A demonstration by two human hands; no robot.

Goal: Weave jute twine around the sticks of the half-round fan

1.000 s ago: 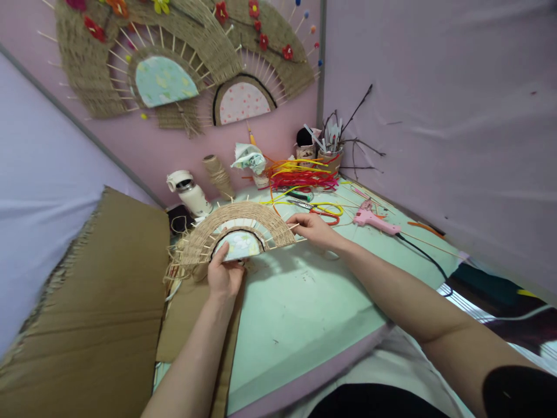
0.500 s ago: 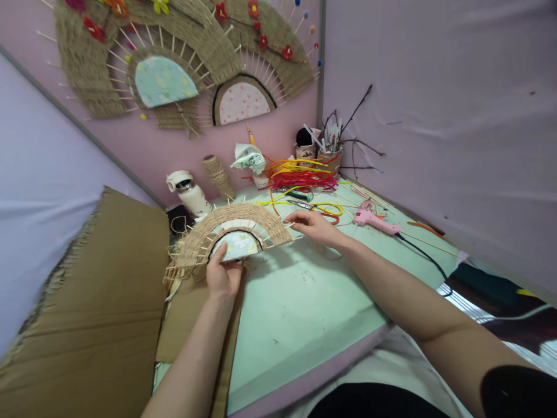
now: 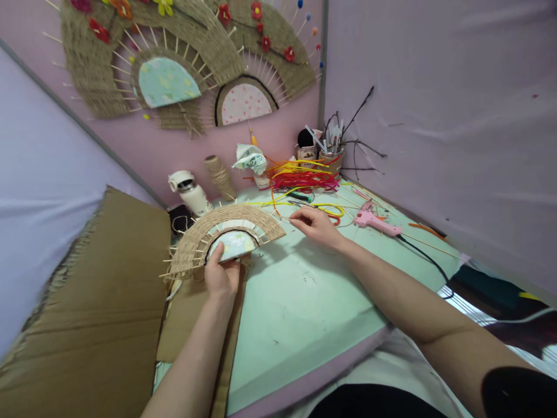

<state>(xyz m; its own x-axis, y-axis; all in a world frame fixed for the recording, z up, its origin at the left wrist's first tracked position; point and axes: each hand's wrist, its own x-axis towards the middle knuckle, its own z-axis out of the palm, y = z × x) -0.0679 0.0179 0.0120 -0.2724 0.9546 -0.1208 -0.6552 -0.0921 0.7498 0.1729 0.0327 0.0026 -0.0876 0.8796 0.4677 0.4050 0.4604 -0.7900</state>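
My left hand (image 3: 221,277) grips a half-round fan woven of twine (image 3: 230,213) by the bottom of its pale floral centre (image 3: 232,245), thumb on the front. Thin sticks poke out along the fan's outer edge and show in the gap around the centre. Just beyond the fan's right end, my right hand (image 3: 315,225) is closed in a pinch on a thin strand of twine (image 3: 285,219), apart from the woven band. Loose twine hangs at the fan's left end.
Yellow-handled scissors (image 3: 328,209) and a pink glue gun (image 3: 376,222) lie on the pale green table. Behind are a white bottle (image 3: 195,196), a twine spool (image 3: 220,177), red and yellow pipe cleaners (image 3: 300,177) and a pot of twigs (image 3: 331,162). Cardboard (image 3: 96,313) stands at the left.
The fan has shifted slightly left and tilted in my left hand. My right hand has come away from its right end, leaving a gap spanned by a thin strand.
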